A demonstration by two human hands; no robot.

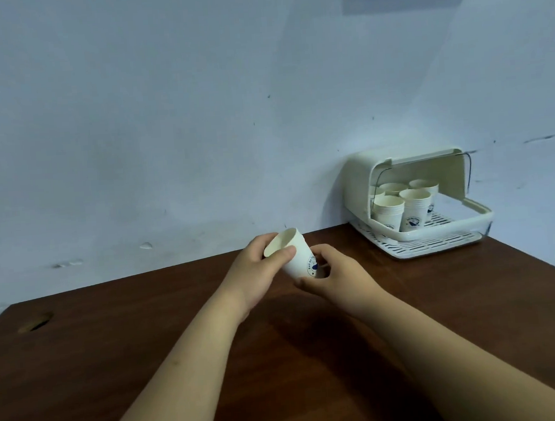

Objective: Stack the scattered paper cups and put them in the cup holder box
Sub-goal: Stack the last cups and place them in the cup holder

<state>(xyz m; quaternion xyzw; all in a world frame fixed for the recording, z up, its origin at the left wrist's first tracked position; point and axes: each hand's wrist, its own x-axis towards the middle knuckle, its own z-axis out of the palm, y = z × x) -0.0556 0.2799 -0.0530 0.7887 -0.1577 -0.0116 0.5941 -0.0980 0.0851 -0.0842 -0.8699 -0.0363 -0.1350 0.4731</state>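
Gripping tilted paper cup (294, 258): left hand (257, 272) at rim, right hand (340, 276) round base. Base partly hidden behind right fingers (325, 251).

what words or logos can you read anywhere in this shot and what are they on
Held paper cup: blue round logo with curved lettering, too blurred to read and partly hidden by the right hand.
Stacked cups in the cup holder box: blue logos, too small to read.
No readable text anywhere else.
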